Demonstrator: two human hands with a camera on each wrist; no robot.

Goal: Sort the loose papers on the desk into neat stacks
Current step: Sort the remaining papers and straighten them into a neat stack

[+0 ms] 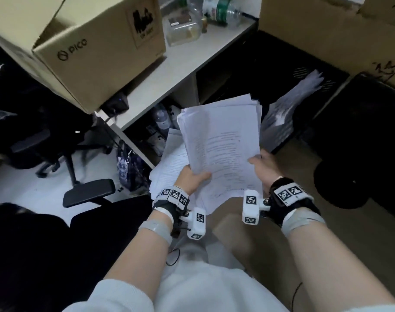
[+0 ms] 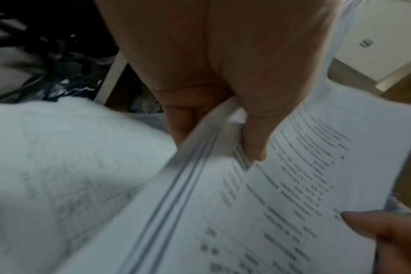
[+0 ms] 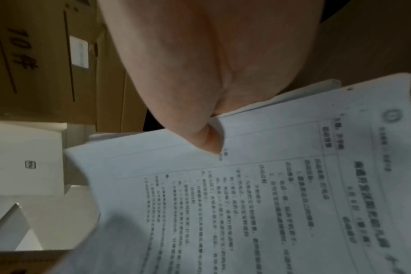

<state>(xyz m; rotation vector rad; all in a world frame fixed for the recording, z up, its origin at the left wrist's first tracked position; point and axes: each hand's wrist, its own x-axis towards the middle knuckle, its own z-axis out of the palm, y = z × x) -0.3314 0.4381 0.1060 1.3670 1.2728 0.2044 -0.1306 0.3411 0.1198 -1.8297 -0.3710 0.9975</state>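
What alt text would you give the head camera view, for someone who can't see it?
Two hands, left hand and right hand, hold a thick sheaf of printed papers over more papers lying below. Behind stands a white desk with a cardboard box and bottles, and an office chair to the left.

"PICO" on cardboard box [image 1: 97, 50]

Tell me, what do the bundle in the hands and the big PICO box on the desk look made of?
The bundle looks like thin white printer paper, matte: printed lines, layered sheet edges, and it bends in the left hand and right hand. The PICO box looks like plain brown cardboard, dull, with folded flaps.
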